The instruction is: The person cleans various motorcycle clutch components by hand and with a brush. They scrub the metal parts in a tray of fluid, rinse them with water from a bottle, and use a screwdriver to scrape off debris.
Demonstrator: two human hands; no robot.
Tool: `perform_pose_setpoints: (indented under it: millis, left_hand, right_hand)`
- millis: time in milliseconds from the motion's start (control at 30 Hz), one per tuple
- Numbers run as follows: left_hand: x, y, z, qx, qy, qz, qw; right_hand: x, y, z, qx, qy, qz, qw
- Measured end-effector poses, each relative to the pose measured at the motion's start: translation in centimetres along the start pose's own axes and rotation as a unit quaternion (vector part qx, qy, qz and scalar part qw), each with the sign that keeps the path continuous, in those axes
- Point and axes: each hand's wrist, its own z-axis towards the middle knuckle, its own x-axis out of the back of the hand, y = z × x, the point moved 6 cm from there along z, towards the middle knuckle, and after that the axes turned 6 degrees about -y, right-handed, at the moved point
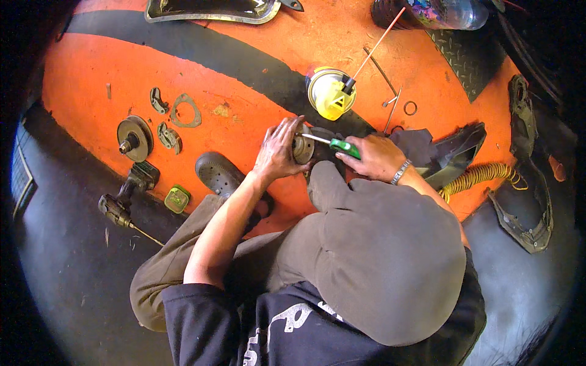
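Note:
My left hand (278,152) is closed around the edge of a round metal part (301,148), its fingers over the far side and the thumb near the bottom. In my right hand (378,157) is a screwdriver (345,147) with a green handle. Its shaft points left and the tip meets the upper part of the round piece. Some of the round part is hidden behind my left fingers, and dark material lies around it. Just beyond both hands stands a spray can (330,94) with a yellow nozzle top and a thin red straw.
To the left lie a pulley-like disc (134,139), curved metal shoes (169,138), a triangular gasket (186,110), a cordless drill (125,194) and a green box (177,199). Rightward are a yellow coiled hose (479,179) and black trim (531,213). A metal tray (213,17) sits far off.

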Motion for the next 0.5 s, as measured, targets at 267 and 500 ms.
perform_pose_setpoints:
  millis: [267,500]
  left_hand:
    - [-0.1,-0.1,0.1,0.010,0.000,-0.022,1.000]
    - [0.1,-0.2,-0.2,0.007,-0.001,-0.009,1.000]
  right_hand:
    - [-0.5,-0.4,1.8,0.037,-0.033,0.021,0.999]
    - [-0.2,0.1,-1.6,0.042,-0.121,-0.011,0.992]
